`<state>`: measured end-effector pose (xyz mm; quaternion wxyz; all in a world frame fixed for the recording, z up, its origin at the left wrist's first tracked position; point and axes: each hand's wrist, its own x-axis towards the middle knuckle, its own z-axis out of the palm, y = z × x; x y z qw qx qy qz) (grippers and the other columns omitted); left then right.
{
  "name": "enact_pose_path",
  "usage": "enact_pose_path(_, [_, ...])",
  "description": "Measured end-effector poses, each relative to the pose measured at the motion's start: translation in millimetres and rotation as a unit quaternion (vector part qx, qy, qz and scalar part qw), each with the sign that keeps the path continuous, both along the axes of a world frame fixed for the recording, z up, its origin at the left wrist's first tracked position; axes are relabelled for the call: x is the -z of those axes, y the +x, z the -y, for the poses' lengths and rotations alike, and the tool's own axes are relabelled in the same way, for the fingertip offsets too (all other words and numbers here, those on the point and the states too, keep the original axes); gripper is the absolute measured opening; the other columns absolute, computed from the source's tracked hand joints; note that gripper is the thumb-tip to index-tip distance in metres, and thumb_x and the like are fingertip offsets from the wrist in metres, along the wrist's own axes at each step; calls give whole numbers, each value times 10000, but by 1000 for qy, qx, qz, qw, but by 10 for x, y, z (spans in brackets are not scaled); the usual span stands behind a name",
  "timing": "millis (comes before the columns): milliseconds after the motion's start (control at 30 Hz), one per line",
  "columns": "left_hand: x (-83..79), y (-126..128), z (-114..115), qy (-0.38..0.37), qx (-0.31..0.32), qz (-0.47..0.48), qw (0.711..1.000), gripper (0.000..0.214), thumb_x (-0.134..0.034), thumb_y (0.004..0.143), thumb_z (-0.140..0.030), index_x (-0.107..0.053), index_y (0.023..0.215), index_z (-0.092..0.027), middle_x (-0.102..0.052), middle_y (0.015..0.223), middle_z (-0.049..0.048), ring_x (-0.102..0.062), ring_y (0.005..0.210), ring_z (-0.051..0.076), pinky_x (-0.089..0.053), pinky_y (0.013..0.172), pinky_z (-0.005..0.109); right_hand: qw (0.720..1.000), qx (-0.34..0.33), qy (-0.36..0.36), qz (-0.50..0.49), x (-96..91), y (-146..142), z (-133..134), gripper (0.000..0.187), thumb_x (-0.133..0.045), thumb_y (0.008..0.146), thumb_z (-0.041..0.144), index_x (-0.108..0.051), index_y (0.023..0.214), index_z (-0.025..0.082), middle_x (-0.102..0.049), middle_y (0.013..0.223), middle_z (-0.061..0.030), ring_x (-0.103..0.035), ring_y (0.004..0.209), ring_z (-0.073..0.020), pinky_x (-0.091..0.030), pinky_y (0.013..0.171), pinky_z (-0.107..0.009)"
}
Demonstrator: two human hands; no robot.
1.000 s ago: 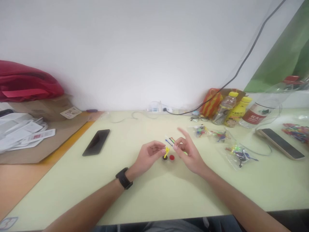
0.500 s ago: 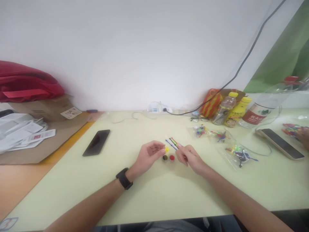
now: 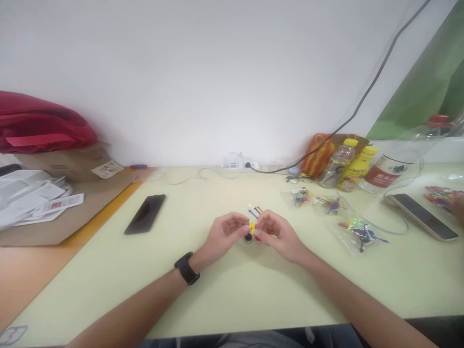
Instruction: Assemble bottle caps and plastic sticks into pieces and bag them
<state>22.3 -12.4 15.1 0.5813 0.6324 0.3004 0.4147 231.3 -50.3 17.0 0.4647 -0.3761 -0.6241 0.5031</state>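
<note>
Between my two hands is a small yellow plastic piece (image 3: pixel 253 227), too small to make out in detail. My left hand (image 3: pixel 226 235), with a black watch on its wrist, pinches it from the left. From the right, the thumb and fingertips of my right hand (image 3: pixel 281 237) close on the same piece. Just below, on the table, sit a small round black piece (image 3: pixel 248 237) and a red one (image 3: pixel 257 238), partly covered by my right thumb. Behind my fingers lie thin coloured sticks with arrow-like ends (image 3: pixel 253 212), their near parts hidden.
Clear bags of colourful plastic parts (image 3: pixel 362 234) lie to the right, near a phone (image 3: pixel 423 216) and bottles (image 3: pixel 386 171). Another person's hand (image 3: pixel 457 205) shows at the right edge. On the left are a black phone (image 3: pixel 145 214) and a cardboard box (image 3: pixel 61 164).
My right hand has moved slightly left and let go of the coloured sticks, which now lie behind the fingers. It now meets my left hand at the yellow piece.
</note>
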Motion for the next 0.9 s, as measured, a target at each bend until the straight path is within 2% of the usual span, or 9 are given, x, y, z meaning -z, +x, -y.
enact_pose_path(167, [-15, -4, 6, 1, -3, 0, 1000, 289, -799, 870, -377, -729, 1038, -152, -747, 1019, 106, -702, 928, 196, -583, 859, 313, 1000, 14, 26, 9, 3, 6, 9, 241, -710, 936, 391, -559, 1056, 247, -656, 866, 0, -575, 672, -139, -435, 622, -285])
enact_pose_path(333, [-15, -11, -4, 3, -8, 8, 1000, 287, -802, 869, -374, -725, 1040, -156, -749, 1029, 102, -705, 949, 196, -582, 862, 302, 997, 73, 39, -10, -1, 0, 23, 609, -700, 934, 382, -359, 1437, 336, -630, 928, 25, -610, 655, -135, -460, 619, -284])
enact_pose_path(400, [-3, -13, -10, 4, -12, 10, 1000, 294, -804, 866, -379, -724, 1042, -158, -749, 1035, 102, -705, 954, 198, -583, 865, 306, 996, 79, 32, -4, 3, 24, 10, 384, -680, 940, 415, -546, 1275, 283, -623, 851, 23, -568, 610, -125, -438, 591, -274])
enact_pose_path(433, [2, -14, -11, 5, -15, 9, 1000, 295, -806, 864, -380, -724, 1043, -160, -749, 1039, 101, -704, 958, 200, -583, 866, 308, 998, 64, 22, 9, 7, 43, 1, 231, -662, 948, 441, -643, 1052, 235, -594, 738, 27, -514, 556, -117, -406, 557, -269])
enact_pose_path(500, [10, -16, -12, 3, -21, 4, 1000, 292, -808, 861, -376, -722, 1040, -161, -748, 1039, 99, -703, 960, 202, -585, 865, 313, 999, 15, -4, 43, 13, 85, -19, 489, -620, 961, 503, -535, 590, 196, -428, 501, 42, -354, 454, -94, -307, 486, -273])
enact_pose_path(567, [10, -16, -10, 2, -26, -3, 1000, 292, -810, 859, -376, -722, 1033, -160, -745, 1025, 99, -702, 948, 204, -588, 858, 319, 998, -15, -18, 53, 13, 109, -29, 650, -596, 962, 551, -378, 457, 205, -307, 422, 50, -260, 435, -85, -243, 467, -284])
enact_pose_path(633, [2, -16, -7, 3, -27, -5, 1000, 297, -812, 855, -383, -722, 1027, -159, -744, 1011, 100, -703, 936, 207, -593, 851, 326, 999, -8, -15, 29, 2, 100, -26, 603, -621, 945, 567, -427, 507, 201, -386, 461, 40, -313, 464, -93, -268, 486, -278])
enact_pose_path(733, [-12, -12, -2, 9, -21, -7, 1000, 298, -811, 855, -382, -723, 1032, -159, -743, 1024, 107, -703, 945, 212, -595, 860, 334, 1000, -2, -20, -13, -16, 42, -8, 408, -699, 908, 544, -544, 738, 207, -580, 648, 12, -474, 576, -122, -366, 555, -265])
enact_pose_path(900, [1, 1, 7, 11, -3, -16, 1000, 278, -799, 870, -362, -716, 1038, -155, -738, 1017, 107, -701, 934, 206, -594, 852, 334, 999, -7, -23, -40, 15, -17, 0, 309, -737, 906, 468, -549, 1008, 246, -622, 834, 9, -594, 740, -152, -450, 652, -270])
